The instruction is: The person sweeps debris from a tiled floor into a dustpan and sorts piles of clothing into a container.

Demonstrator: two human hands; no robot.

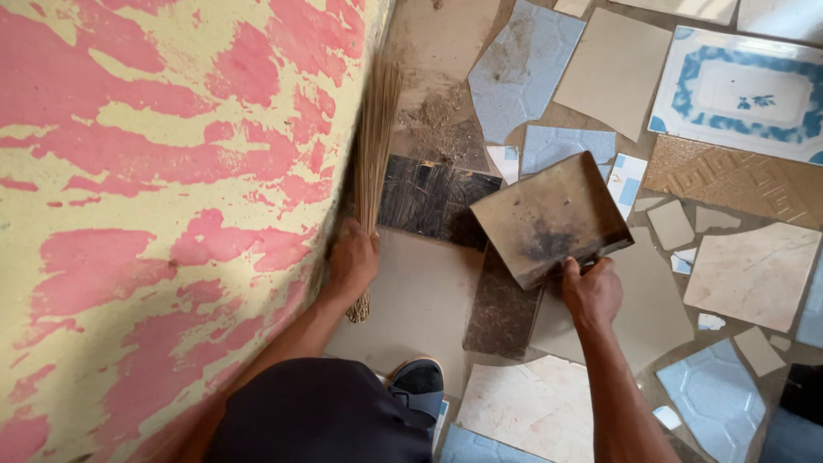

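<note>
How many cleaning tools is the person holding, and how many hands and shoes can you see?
Bundle brooms of thin brown sticks: 1, in the left hand
Flat rusty metal dustpans: 1, in the right hand
Hands: 2
Dark shoes with blue strap: 1
Total: 5
</note>
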